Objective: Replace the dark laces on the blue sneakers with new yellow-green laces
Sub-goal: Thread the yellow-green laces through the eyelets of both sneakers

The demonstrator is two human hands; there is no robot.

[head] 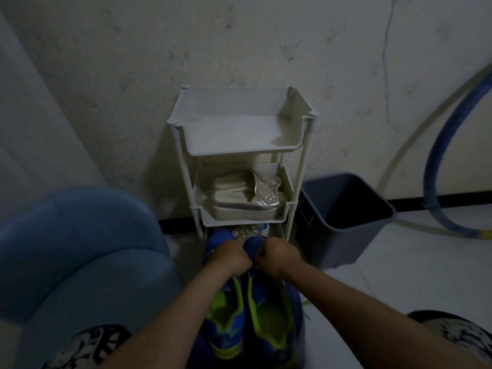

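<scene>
a home corner, we think: beyond our right hand a shoe rack with sandals, a bin to its right.

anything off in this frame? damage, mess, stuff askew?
Two things. The wall has a long vertical crack at upper right. A loose yellow-green lace end strays onto the floor to the right of the blue sneakers. Nothing looks spilled or tipped. The scene is dim, so small faults could be hidden.
</scene>
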